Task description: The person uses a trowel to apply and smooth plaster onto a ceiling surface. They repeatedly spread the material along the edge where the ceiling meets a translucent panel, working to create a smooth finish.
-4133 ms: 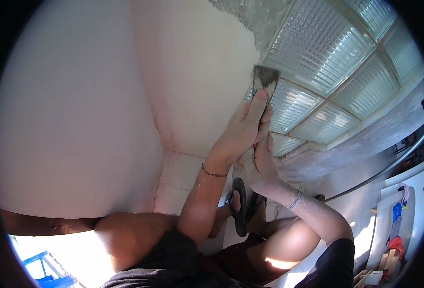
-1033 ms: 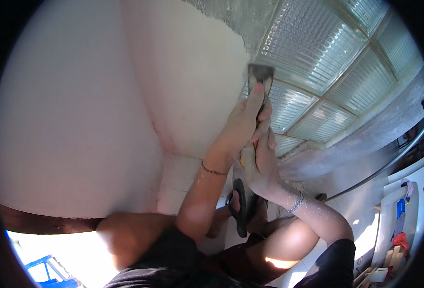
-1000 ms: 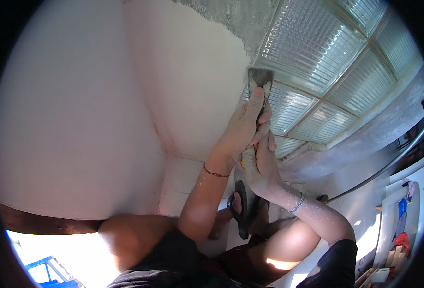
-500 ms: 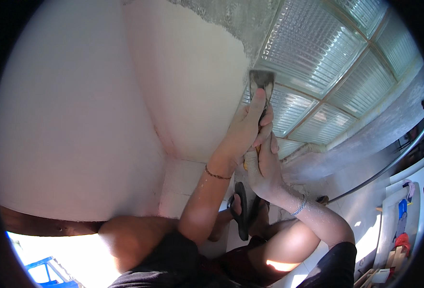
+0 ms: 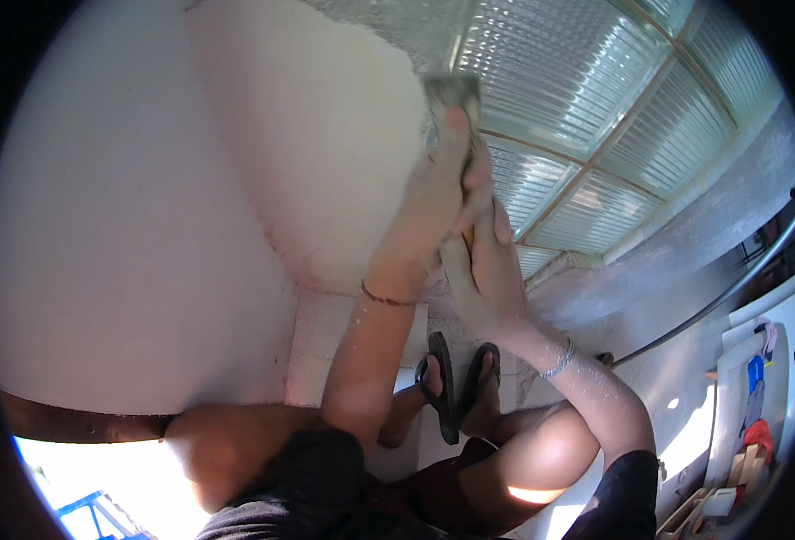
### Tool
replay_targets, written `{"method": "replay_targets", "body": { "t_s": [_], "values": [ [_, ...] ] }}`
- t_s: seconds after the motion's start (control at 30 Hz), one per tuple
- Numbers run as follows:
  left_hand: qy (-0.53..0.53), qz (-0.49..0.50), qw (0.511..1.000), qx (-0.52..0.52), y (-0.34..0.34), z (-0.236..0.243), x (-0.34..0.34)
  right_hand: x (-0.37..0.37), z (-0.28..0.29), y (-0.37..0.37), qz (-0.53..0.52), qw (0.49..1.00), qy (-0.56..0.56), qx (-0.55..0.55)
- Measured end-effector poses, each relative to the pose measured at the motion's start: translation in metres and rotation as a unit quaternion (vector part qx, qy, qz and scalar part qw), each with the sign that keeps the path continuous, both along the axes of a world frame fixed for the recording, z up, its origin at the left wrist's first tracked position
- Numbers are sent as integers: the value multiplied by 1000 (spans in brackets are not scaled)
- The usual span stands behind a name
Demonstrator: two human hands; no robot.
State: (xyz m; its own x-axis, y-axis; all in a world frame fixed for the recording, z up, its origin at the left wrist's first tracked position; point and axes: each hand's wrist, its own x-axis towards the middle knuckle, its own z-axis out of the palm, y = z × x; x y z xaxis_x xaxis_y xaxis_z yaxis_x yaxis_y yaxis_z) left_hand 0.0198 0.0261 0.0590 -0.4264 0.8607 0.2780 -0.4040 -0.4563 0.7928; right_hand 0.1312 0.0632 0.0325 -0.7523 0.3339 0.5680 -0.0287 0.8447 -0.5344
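Both hands grip one putty knife (image 5: 454, 88), a tool with a broad, dusty blade pointing up and away from me. My left hand (image 5: 447, 175) is closed around its upper part, the thumb stretched along the blade. Just below, my right hand (image 5: 492, 274) wraps the lower end, where a bit of yellow-orange handle (image 5: 468, 238) shows between the fingers. The blade, slightly blurred, lies against or close to the edge where pale smooth plaster (image 5: 334, 117) meets the glass blocks (image 5: 559, 76); contact cannot be made out. Rough grey wall (image 5: 415, 27) shows beyond the blade.
A white wall (image 5: 100, 225) rises at left. A ledge (image 5: 649, 243) runs under the glass blocks, with a hose (image 5: 712, 319) to its right. Sandalled feet (image 5: 442, 387) stand below. Wood pieces (image 5: 748, 468) and a red cloth (image 5: 757, 436) lie at lower right.
Both hands have moved up and slightly left with the putty knife, along the border of plaster and glass blocks. The view has also shifted a little. The grip looks the same.
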Motion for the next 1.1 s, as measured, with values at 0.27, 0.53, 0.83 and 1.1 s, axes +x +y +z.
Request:
{"method": "replay_targets", "body": {
  "t_s": [0.27, 0.53, 0.83, 1.1],
  "values": [
    [-6, -35, 999, 6, -20, 14, -7, -2, 25, -13, -9, 991, -35, -130],
    [-15, -43, 998, 45, 6, -52, 20, 36, -12, 14, -15, 991, -47, -121],
    [-118, -41, 988, 94, 5, -56, 31, 32, -27, 11, -47, 998, -8, -32],
    [-93, 5, 992, 83, 8, -58, 26, 21, -26, 10, -66, 997, -17, 36]
  ]
}}
